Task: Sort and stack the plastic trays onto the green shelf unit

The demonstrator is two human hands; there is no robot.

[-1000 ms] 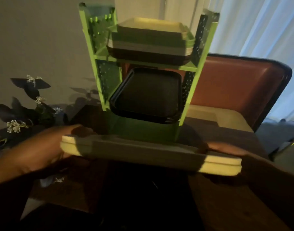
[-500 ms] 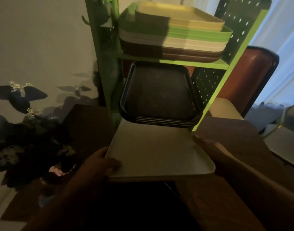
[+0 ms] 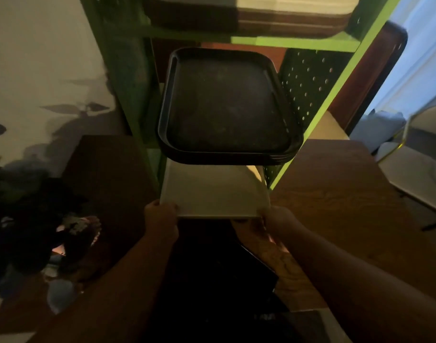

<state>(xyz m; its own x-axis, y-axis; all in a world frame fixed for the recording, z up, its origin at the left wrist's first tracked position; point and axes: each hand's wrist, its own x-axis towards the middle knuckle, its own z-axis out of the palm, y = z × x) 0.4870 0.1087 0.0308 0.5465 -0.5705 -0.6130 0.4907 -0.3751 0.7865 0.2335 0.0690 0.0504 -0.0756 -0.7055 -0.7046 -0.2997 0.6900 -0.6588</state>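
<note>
Both bare forearms stretched forward, nearly parallel. Left hand (image 3: 161,219) curled closed over one near corner of the pale rectangular plastic tray (image 3: 212,194). Right hand (image 3: 277,222) gripping the other near corner.

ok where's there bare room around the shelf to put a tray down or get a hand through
Bare wooden table lies right of the green shelf unit. A smaller bare patch sits left of it, beside the dark plant. The bottom level is crowded: the pale tray, held by the left hand and right hand, fills it under the overhanging black trays.
</note>
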